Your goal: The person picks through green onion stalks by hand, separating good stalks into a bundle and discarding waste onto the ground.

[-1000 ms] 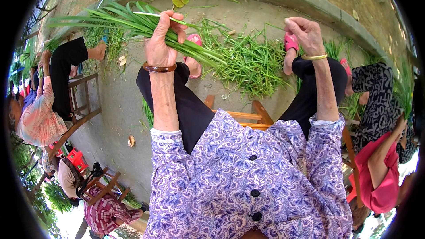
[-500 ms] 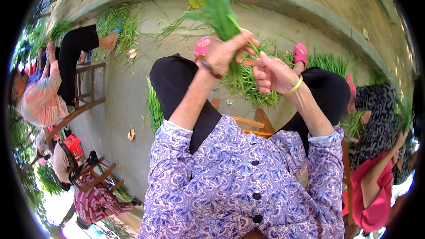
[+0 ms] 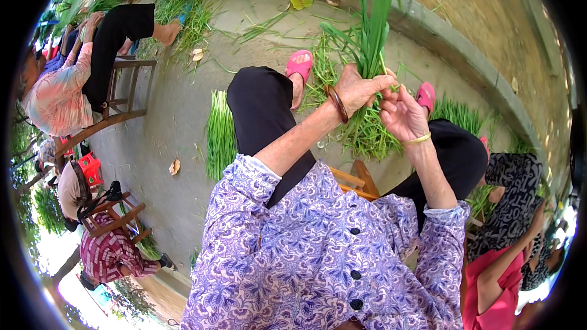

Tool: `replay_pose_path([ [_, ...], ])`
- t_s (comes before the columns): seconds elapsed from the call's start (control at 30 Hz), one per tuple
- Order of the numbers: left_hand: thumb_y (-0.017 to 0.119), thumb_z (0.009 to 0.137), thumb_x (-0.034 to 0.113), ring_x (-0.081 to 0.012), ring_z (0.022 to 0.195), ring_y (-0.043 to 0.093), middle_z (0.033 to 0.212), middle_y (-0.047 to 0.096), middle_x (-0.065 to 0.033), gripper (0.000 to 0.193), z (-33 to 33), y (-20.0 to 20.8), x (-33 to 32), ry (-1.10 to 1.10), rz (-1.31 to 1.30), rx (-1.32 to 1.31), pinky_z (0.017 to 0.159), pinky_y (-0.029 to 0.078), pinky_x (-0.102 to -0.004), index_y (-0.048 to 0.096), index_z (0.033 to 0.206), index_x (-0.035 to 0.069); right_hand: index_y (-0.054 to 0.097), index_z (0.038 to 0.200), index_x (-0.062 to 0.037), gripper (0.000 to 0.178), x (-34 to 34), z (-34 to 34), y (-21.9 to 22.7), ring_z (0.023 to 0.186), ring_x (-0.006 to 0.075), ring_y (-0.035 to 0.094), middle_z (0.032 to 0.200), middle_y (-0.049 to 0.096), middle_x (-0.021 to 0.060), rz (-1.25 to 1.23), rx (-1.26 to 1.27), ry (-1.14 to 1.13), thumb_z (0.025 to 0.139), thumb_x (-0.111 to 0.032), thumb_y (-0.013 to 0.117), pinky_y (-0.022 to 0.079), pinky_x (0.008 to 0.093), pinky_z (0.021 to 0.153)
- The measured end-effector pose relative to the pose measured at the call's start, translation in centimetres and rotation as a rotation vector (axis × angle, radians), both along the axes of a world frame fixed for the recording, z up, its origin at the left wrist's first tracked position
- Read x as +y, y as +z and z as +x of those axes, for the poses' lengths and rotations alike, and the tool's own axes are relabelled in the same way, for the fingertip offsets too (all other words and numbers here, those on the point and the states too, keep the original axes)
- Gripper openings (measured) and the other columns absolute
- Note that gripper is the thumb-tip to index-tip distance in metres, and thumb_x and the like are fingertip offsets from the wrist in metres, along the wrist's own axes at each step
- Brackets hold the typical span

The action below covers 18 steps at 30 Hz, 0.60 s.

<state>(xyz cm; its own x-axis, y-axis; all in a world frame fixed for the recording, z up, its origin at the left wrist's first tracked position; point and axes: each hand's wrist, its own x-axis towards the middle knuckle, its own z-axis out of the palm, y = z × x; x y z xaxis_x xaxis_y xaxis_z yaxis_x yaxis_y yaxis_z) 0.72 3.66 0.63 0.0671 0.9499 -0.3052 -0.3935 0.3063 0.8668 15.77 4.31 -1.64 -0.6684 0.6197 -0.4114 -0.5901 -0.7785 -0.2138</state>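
Note:
My left hand [image 3: 356, 93], with a brown bangle at its wrist, is wrapped round the lower part of a bunch of garlic chives [image 3: 372, 36]. The long flat leaves stand up and away from me. Close beside it, my right hand [image 3: 405, 115], with a yellow bangle, pinches thumb and forefinger at the stem ends by my left thumb. What lies in that pinch looks like a thin green stem. Below both hands, a loose heap of green stalks [image 3: 370, 137] lies on the ground between my feet.
A neat bundle of chives [image 3: 220, 137] lies left of my knee, and another bundle [image 3: 455, 114] beyond my right foot. A concrete kerb [image 3: 440, 30] curves across the far side. People sit on wooden seats [image 3: 131, 88] at left, and another person [image 3: 507, 220] sits close at right.
The view has shifted, so my hands and the chives sit further right and lower. The bunch now stands more upright. My right hand's fingers have drawn in beside my left thumb.

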Motion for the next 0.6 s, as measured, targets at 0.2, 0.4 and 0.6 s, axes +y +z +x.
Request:
replay_pose_path([
  [0.2, 0.059, 0.075, 0.015, -0.0086, 0.056, 0.052, 0.069, 0.056, -0.0055, 0.023, -0.5, 0.5, 0.0, -0.013, -0.025, -0.061, 0.038, 0.037, -0.0181, 0.056, 0.089, -0.003, 0.050, 0.100, -0.0076, 0.019, 0.8, 0.8, -1.2, 0.068, 0.0114, 0.048, 0.082, 0.050, 0.0019, 0.112, 0.143, -0.066, 0.085, -0.018, 0.046, 0.045, 0.0263, 0.058],
  [0.4, 0.060, 0.073, 0.012, -0.0091, 0.047, 0.051, 0.062, 0.055, -0.0049, 0.018, -0.7, 0.2, 0.3, 0.099, -0.031, -0.221, 0.033, 0.036, -0.0176, 0.056, 0.085, -0.001, 0.055, 0.093, -0.0086, 0.017, 2.0, 1.7, -0.8, 0.085, 0.0193, 0.052, 0.098, 0.054, 0.0067, 0.224, -0.009, -0.180, 0.083, -0.021, 0.048, 0.046, 0.0334, 0.068],
  [0.6, 0.059, 0.076, 0.014, -0.0097, 0.051, 0.052, 0.065, 0.055, -0.0040, 0.016, -2.7, -0.1, 0.8, 0.142, -0.059, -0.245, 0.036, 0.038, -0.0189, 0.055, 0.084, 0.000, 0.057, 0.085, -0.0063, 0.021, 5.1, 5.0, 0.4, 0.091, 0.0233, 0.054, 0.096, 0.057, 0.0093, 0.437, -0.077, -0.292, 0.085, -0.023, 0.045, 0.046, 0.0401, 0.079],
])
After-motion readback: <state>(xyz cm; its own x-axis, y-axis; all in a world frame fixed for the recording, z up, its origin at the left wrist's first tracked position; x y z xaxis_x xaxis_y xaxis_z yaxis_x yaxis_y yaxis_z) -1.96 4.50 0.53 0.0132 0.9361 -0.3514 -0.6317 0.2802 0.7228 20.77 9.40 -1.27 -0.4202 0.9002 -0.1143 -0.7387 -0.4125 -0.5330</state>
